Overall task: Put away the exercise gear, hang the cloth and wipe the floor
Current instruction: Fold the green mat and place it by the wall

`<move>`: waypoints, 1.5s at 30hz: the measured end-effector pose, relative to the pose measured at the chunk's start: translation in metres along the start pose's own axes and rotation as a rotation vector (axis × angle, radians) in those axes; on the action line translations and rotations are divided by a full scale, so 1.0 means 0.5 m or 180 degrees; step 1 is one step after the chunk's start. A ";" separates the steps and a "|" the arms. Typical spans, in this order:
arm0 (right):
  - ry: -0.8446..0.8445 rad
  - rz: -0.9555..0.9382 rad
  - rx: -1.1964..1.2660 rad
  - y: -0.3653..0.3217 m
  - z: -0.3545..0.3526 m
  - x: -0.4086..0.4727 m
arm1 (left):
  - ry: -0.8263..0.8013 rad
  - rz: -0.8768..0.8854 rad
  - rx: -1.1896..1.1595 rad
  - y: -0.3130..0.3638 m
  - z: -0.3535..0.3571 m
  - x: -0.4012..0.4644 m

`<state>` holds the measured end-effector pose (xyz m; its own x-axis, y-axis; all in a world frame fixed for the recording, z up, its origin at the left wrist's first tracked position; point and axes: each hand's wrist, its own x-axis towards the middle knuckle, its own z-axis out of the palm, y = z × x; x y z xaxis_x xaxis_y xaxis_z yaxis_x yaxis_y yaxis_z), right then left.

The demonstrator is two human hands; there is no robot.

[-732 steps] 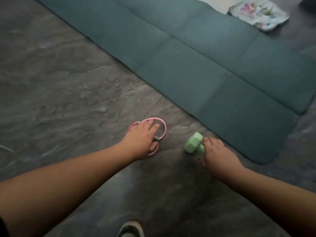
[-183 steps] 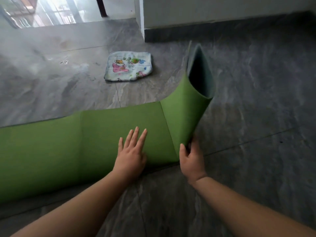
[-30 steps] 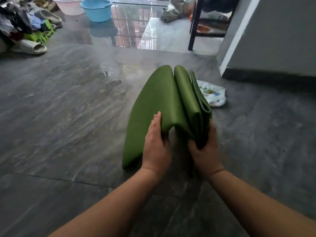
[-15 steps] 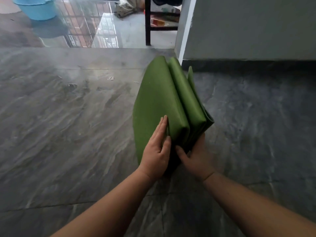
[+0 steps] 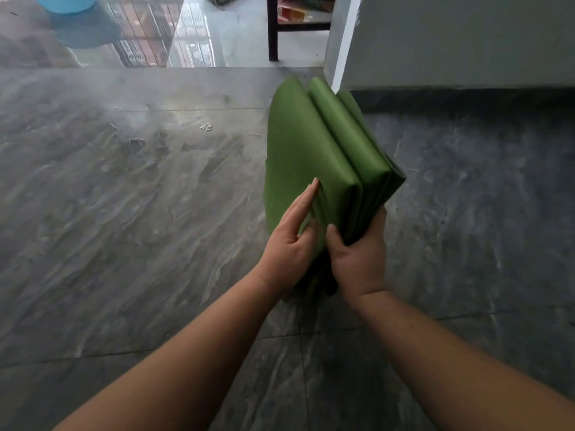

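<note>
The green exercise mat is folded into several layers and held on edge above the grey floor. My right hand grips the near end of the stack from below, thumb on the folds. My left hand lies flat against the mat's left outer panel with fingers straight. The patterned cloth is out of sight.
A grey wall corner with a dark skirting stands just behind the mat on the right. A dark chair leg and a blue basin are at the back on glossy tiles. Small scraps and wet marks lie on the floor.
The folded mat has been lifted off the floor and carried right, closer to the wall corner. My right hand now holds the stack from underneath; my left presses flat on its side.
</note>
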<state>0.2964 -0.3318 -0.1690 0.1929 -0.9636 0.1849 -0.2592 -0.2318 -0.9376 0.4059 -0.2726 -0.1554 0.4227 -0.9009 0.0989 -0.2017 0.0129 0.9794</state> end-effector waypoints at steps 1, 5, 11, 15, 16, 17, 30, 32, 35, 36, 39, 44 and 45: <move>-0.0016 0.0064 -0.0011 -0.022 -0.014 -0.001 | -0.0061 -0.0022 0.0096 0.017 -0.007 -0.003; -0.0181 0.0293 -0.0005 -0.119 -0.086 -0.034 | -0.0158 -0.0327 0.0390 0.089 -0.038 -0.026; -0.0490 0.0853 0.0076 -0.363 -0.240 -0.094 | -0.0334 -0.0871 0.0769 0.316 -0.113 -0.083; -0.0676 0.1273 0.0265 -0.570 -0.352 -0.093 | -0.0343 -0.1233 0.1041 0.492 -0.187 -0.092; -0.0709 0.1377 0.0329 -0.623 -0.380 -0.090 | -0.0326 -0.1353 0.1050 0.535 -0.206 -0.090; -0.0746 0.1459 0.0357 -0.675 -0.407 -0.084 | -0.0302 -0.1435 0.1032 0.577 -0.226 -0.086; -0.0005 0.2158 0.1319 -1.251 -0.660 -0.062 | -0.1405 -0.1872 -0.0511 1.102 -0.437 0.019; 0.0317 0.2263 0.1402 -1.313 -0.706 -0.081 | -0.1816 -0.1874 -0.0568 1.180 -0.428 0.021; 0.0740 0.2513 0.1621 -1.377 -0.781 -0.122 | -0.2335 -0.2020 -0.0578 1.277 -0.394 0.015; 0.0815 0.2587 0.1660 -1.392 -0.807 -0.141 | -0.2464 -0.2093 -0.0555 1.301 -0.375 0.008; 0.1051 0.2747 0.1824 -1.423 -0.878 -0.202 | -0.2683 -0.2088 -0.0654 1.363 -0.298 -0.023; 0.1533 0.2762 0.2144 -1.422 -1.008 -0.291 | -0.2908 -0.2140 -0.0716 1.433 -0.121 -0.069; 0.1646 0.2754 0.2117 -1.416 -1.041 -0.306 | -0.2990 -0.2116 -0.0716 1.446 -0.080 -0.080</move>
<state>-0.0423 -0.0893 0.6197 -0.2448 -0.7407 -0.6257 0.4518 0.4839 -0.7495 0.2786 -0.2099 0.5556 -0.4512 -0.7246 -0.5210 0.0137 -0.5893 0.8078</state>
